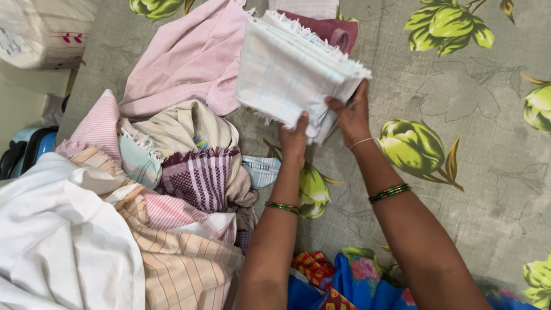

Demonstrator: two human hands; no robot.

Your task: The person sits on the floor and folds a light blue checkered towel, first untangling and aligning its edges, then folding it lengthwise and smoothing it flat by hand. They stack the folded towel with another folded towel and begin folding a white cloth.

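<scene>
Folded white checked cloth (293,74) is held up above the grey floral bedsheet (488,143), just right of the heap of unfolded laundry (172,172). Step in hand appears to be squaring the final fold; setting it down flat would need a steady two-handed grip. Left hand (294,140) and right hand (351,117) are both closed on its lower edge, forearms extended forward.

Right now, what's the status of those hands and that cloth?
Left hand, right hand: both grip folded white cloth. Cloth raised over green bedsheet. Laundry heap at left.
</scene>
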